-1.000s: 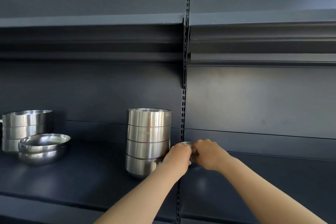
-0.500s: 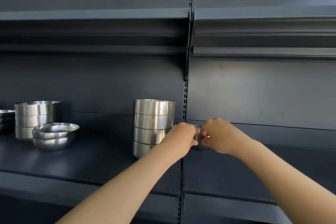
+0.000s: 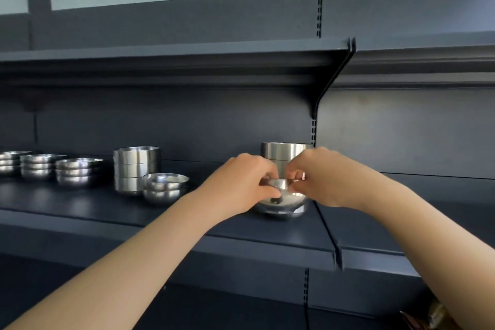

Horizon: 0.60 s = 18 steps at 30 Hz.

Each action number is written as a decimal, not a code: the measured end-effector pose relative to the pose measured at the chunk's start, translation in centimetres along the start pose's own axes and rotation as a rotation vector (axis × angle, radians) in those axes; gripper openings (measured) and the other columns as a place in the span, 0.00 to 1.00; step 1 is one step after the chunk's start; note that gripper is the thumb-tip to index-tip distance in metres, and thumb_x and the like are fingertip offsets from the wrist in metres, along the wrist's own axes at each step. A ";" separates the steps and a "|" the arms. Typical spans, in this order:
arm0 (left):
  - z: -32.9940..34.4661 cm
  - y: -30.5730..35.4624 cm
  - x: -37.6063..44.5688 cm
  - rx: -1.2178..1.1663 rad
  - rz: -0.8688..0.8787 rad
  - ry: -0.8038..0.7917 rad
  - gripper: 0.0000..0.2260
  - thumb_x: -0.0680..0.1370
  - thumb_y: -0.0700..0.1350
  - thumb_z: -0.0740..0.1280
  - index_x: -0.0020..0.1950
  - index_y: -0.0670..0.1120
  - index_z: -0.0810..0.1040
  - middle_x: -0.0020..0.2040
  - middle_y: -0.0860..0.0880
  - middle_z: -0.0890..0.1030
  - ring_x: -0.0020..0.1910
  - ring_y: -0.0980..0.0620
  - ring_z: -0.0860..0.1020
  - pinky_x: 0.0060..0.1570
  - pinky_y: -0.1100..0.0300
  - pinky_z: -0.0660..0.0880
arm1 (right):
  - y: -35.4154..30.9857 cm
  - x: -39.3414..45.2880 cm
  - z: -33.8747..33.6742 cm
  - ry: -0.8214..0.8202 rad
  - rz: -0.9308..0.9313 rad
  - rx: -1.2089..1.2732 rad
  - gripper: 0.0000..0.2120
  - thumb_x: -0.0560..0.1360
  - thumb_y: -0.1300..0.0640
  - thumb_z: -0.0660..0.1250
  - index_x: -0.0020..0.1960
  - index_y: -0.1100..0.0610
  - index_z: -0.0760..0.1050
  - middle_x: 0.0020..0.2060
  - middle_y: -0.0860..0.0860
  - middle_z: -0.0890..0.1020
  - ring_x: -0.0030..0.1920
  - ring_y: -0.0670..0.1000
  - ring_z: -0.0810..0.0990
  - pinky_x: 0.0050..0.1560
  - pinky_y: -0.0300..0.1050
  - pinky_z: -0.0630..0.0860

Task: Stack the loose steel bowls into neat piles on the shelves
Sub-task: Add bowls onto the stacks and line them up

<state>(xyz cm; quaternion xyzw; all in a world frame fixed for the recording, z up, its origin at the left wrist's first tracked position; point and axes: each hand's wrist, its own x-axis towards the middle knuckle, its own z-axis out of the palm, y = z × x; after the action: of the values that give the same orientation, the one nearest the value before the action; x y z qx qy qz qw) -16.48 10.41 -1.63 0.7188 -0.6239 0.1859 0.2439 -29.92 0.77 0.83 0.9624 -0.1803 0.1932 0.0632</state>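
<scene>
A dark blue metal shelf (image 3: 160, 225) runs the width of the view, with a second shelf (image 3: 187, 51) above it on a slotted upright (image 3: 314, 131). No brand, label or writing can be read anywhere. Along the lower shelf stand steel bowls in piles — a tall stack (image 3: 136, 169) left of centre with a short pile of wide bowls (image 3: 166, 189) just in front of it, three low piles (image 3: 77, 171) farther left, and another tall stack (image 3: 284, 153) behind the hands. The left hand (image 3: 241, 185) and the right hand (image 3: 326, 179) both grip a small steel bowl (image 3: 280, 185) by its rim, fingers curled — holding it just above a wider bowl (image 3: 281, 207) resting on the shelf beside the upright.
</scene>
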 end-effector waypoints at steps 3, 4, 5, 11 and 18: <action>-2.6 -4.1 -3.1 0.048 -0.069 0.001 0.04 0.74 0.51 0.70 0.46 0.53 0.78 0.37 0.58 0.72 0.37 0.57 0.72 0.34 0.62 0.65 | -4.4 2.1 1.1 0.053 -0.027 0.015 0.07 0.76 0.58 0.62 0.48 0.54 0.79 0.47 0.52 0.81 0.48 0.56 0.78 0.50 0.50 0.76; -3.4 -5.6 -4.1 0.067 -0.091 0.006 0.04 0.74 0.51 0.69 0.47 0.53 0.78 0.39 0.57 0.71 0.40 0.54 0.73 0.37 0.60 0.68 | -5.8 2.9 1.6 0.071 -0.030 0.023 0.07 0.76 0.58 0.62 0.48 0.53 0.79 0.46 0.52 0.81 0.48 0.57 0.78 0.50 0.51 0.76; -4.2 -7.1 -5.0 0.086 -0.111 0.011 0.05 0.75 0.51 0.69 0.48 0.53 0.78 0.41 0.56 0.71 0.43 0.51 0.74 0.41 0.58 0.70 | -7.0 3.8 2.0 0.094 -0.032 0.036 0.07 0.75 0.58 0.62 0.47 0.52 0.79 0.47 0.52 0.81 0.48 0.57 0.78 0.50 0.51 0.76; -7.9 -15.4 -8.0 0.112 -0.197 0.111 0.08 0.76 0.48 0.68 0.54 0.49 0.79 0.52 0.51 0.74 0.46 0.51 0.74 0.46 0.60 0.70 | -13.4 9.3 5.5 0.255 -0.084 0.086 0.09 0.77 0.59 0.60 0.48 0.52 0.78 0.47 0.49 0.79 0.44 0.54 0.75 0.41 0.44 0.68; -7.4 -23.6 -6.2 0.170 -0.220 0.135 0.09 0.77 0.49 0.67 0.54 0.47 0.78 0.50 0.51 0.76 0.40 0.56 0.70 0.42 0.63 0.65 | -16.0 17.0 9.6 0.271 -0.089 0.139 0.07 0.79 0.59 0.58 0.49 0.55 0.75 0.47 0.51 0.75 0.40 0.54 0.71 0.41 0.44 0.68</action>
<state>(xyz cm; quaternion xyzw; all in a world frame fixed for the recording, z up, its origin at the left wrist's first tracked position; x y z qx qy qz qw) 6.17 22.19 -1.95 0.7868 -0.5055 0.2582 0.2425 -6.02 8.25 -2.14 0.9366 -0.1135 0.3302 0.0286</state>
